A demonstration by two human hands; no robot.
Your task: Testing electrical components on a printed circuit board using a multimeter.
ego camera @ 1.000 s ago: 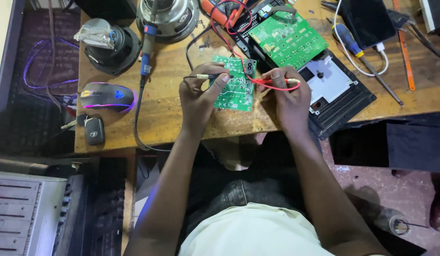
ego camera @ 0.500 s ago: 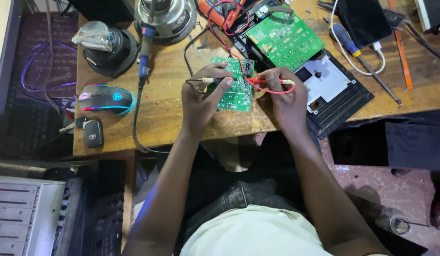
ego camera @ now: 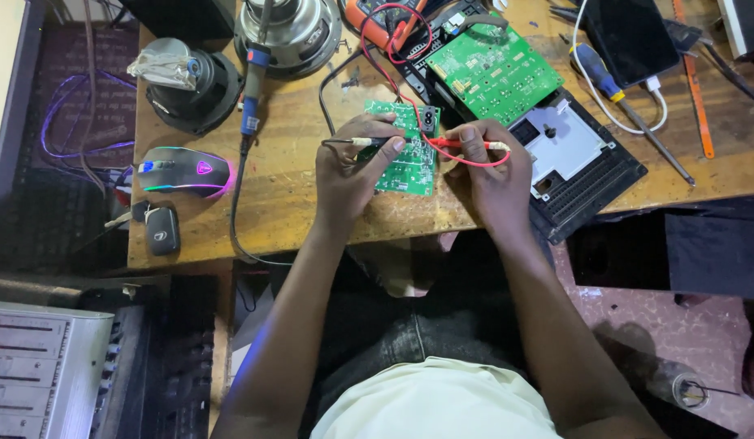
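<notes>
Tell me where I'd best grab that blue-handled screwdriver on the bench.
Grip the blue-handled screwdriver by its thick handle, coming from above. The handle lies flat at the far end, the thin shaft points toward the table edge, and a white cable runs close beside the handle.

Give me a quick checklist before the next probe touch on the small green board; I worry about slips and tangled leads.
1. Left hand grips the black probe, tip toward the small green board: ok.
2. Right hand grips the red probe: ok.
3. Board lies flat on the wooden table, near its front edge: ok.
4. Red lead loops across the board toward the meter: not ok, could snag.
5. Probe tips on the right contacts: cannot tell, too small.
6. Meter reading: cannot tell, mostly out of view.
</notes>
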